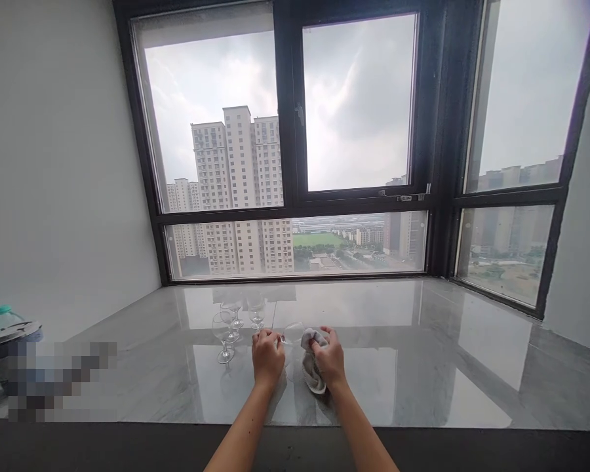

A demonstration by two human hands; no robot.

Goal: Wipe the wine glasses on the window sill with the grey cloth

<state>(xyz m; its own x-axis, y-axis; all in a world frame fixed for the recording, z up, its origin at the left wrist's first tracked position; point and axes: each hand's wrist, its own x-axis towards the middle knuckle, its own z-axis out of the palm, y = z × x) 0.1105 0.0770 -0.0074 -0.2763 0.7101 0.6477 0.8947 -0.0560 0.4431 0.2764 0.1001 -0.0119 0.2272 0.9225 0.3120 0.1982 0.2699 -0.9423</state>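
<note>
Low over the glossy sill, my left hand (268,359) is closed on one end of a clear stemmed glass (293,333) that lies tilted sideways. My right hand (330,359) grips a whitish-grey cloth (313,377) bunched at the other end of this glass. Part of the cloth hangs down below the fingers. How far it reaches into the glass I cannot tell. Left of my hands, several clear stemmed glasses stand upright, among them a near one (223,328) and a farther one (256,311).
The grey marble-look sill (152,373) mirrors the window and ends at a straight front edge. A dark-framed window (295,211) rises behind it. At far left are a dark container (0,357) and a bottle with a green cap (0,313), beside a blurred patch.
</note>
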